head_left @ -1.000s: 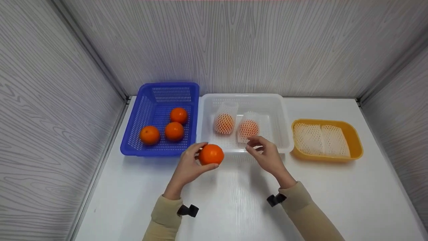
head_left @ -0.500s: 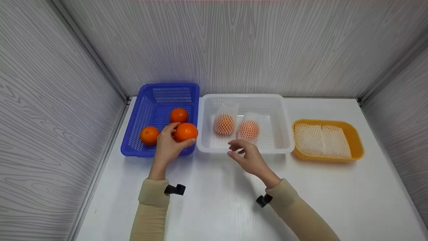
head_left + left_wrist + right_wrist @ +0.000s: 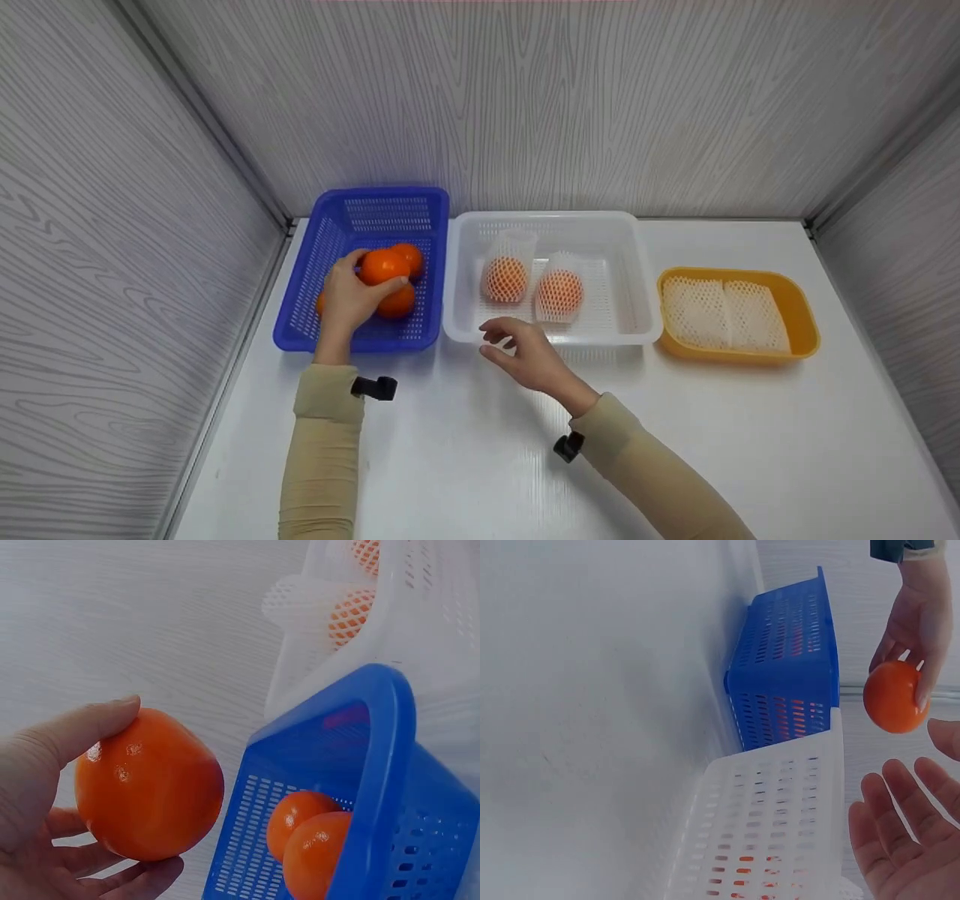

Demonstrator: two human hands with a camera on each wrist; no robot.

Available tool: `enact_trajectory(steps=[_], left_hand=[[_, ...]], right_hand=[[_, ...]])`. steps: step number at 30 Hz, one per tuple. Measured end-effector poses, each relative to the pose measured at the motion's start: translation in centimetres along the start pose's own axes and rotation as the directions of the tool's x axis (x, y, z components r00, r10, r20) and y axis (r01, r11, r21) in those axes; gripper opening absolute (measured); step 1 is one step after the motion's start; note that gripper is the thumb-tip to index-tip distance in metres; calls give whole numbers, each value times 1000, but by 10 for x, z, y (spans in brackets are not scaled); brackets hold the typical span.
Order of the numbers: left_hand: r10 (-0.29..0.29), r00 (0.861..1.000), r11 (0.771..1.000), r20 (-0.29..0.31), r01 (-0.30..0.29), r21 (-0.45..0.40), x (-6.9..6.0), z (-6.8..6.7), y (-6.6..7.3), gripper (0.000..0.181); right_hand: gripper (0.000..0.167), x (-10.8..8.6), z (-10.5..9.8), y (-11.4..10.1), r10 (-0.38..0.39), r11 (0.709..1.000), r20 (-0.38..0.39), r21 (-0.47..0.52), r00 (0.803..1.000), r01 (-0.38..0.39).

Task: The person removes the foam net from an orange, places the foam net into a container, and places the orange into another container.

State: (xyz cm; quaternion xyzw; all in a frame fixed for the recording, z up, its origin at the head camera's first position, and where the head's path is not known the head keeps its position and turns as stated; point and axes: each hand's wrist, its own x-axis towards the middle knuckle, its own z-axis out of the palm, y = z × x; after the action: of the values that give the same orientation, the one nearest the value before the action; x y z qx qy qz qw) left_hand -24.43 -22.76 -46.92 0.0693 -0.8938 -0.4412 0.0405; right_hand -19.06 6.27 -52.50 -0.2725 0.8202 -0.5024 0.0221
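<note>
I see a plain khaki left sleeve and a matching right sleeve, both with broad cuffs; a small, boxy black wrist camera sits by each.

We hold an orange over the blue basket, just left of the white basket.
Our left hand grips the orange, which covers part of the loose oranges lying below; whether they touch, we cannot tell. Our right hand, its fingers loosely bent, is at the white basket's near rim, toward the left corner. Inside the white basket we see two netted oranges side by side, the left one slightly farther back. Just right of the white basket we have a yellow tray, where two pale net sleeves lie next to each other.
</note>
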Motion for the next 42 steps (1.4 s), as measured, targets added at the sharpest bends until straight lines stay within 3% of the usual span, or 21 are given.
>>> enact_trajectory(steps=[6,10,15,21,27,30,36,42], left_hand=[[-71,997,997,26,72,-19,13,-7,-9,85],[-82,996,996,24,82,-30,19,-10,-14,82],[-105,994,994,21,106,-28,28,-12,-21,80],[-148,989,989,27,148,-22,42,-16,-26,81],[-182,983,983,29,181,40,55,-17,-29,82],[-204,978,976,44,200,83,59,-17,-31,80],[-239,968,967,71,230,113,63,-12,-34,76],[-249,963,947,100,220,234,66,-7,-34,74]], right_hand=[[30,8,17,-6,-27,999,70,-34,997,29],[30,14,25,-9,-69,981,117,-170,991,89],[35,18,33,-7,-143,916,199,-344,969,206],[44,22,43,-3,-237,814,295,-460,925,355],[57,25,49,-2,-189,739,375,-555,908,383],[60,26,50,-2,-151,731,400,-571,904,375],[61,28,49,-2,-134,748,416,-553,899,367],[61,28,49,0,-138,759,418,-537,898,367]])
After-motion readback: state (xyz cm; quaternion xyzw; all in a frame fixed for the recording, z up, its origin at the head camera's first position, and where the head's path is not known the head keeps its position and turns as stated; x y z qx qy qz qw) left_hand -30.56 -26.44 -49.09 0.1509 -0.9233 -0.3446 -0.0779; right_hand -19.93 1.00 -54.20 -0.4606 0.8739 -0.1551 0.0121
